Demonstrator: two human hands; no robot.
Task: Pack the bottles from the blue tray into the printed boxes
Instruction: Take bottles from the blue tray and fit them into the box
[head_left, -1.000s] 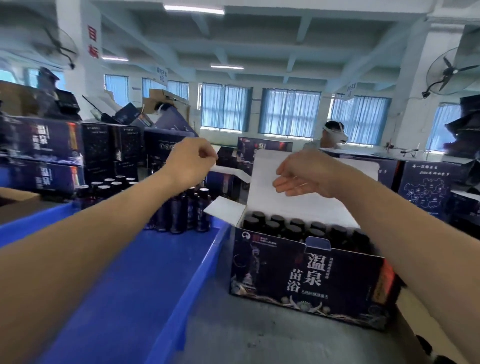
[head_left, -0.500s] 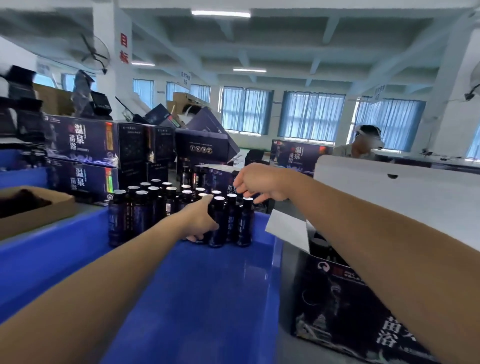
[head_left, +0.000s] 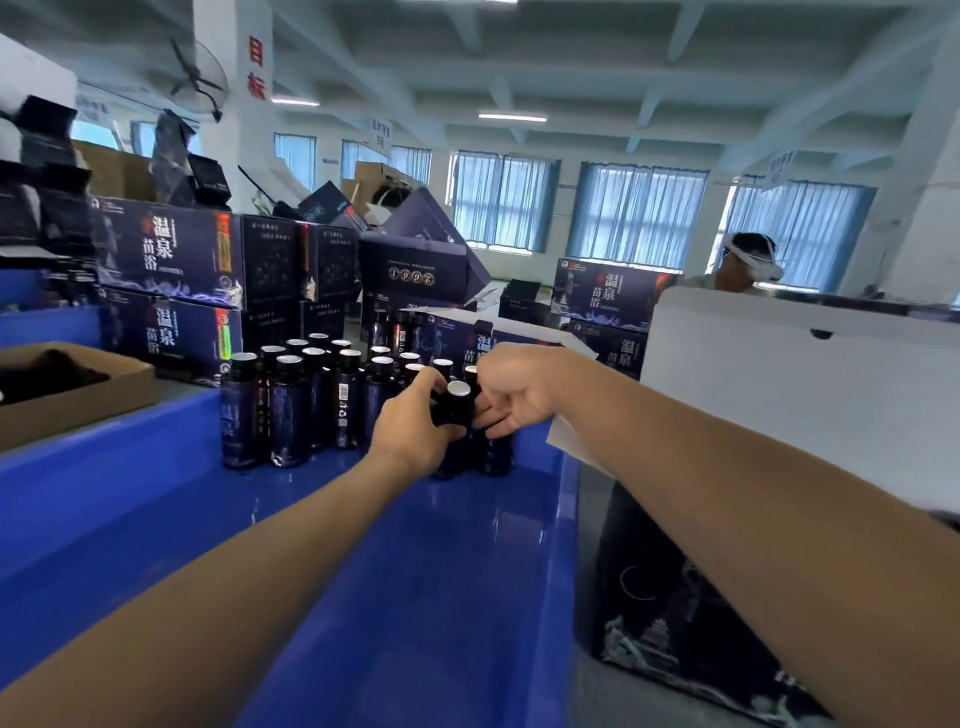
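Head view: to lift cleanly, grip the bottle (head_left: 453, 415) by its neck and raise it straight up so its neighbours in the blue tray (head_left: 363, 597) stay standing. Both arms reach forward; left hand (head_left: 413, 423) and right hand (head_left: 511, 389) close around that bottle from either side, beside the open printed box (head_left: 675, 623).

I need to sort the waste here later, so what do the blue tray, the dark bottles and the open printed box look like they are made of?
The glossy blue tray looks like moulded plastic: its floor mirrors the ceiling lights. The dark bottles with silvery-topped caps shine like glass or hard plastic under printed film; which, I cannot tell. The open dark printed box looks like coated paperboard, with a matte white inner flap.
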